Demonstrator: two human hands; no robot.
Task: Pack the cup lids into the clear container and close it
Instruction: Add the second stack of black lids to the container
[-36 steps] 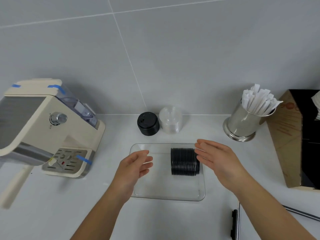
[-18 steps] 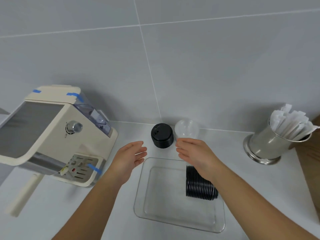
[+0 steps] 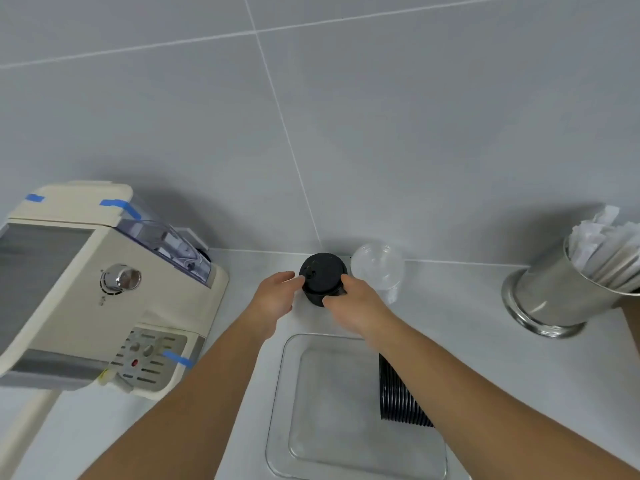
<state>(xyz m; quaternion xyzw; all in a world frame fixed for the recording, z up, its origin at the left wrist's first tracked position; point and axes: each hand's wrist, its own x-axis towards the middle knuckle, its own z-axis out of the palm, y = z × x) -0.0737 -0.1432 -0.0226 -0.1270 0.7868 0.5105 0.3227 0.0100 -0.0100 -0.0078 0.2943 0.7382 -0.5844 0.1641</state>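
A stack of black cup lids (image 3: 322,277) stands upright on the white counter by the wall. My left hand (image 3: 273,301) touches its left side and my right hand (image 3: 356,306) wraps its right side, so both hands clasp the stack. A stack of clear lids (image 3: 378,268) stands just right of it, untouched. Nearer to me lies the clear container (image 3: 287,403), open. A row of black lids (image 3: 398,396) lies on its side along the container's right part, half hidden by my right forearm.
A cream coffee machine (image 3: 104,296) with blue tape fills the left of the counter. A steel cup of wrapped straws (image 3: 568,292) stands at the far right. The grey tiled wall rises directly behind the lid stacks.
Both hands moved away from the container toward the wall and closed around the upright black lid stack. The camera tilted up and shifted left.
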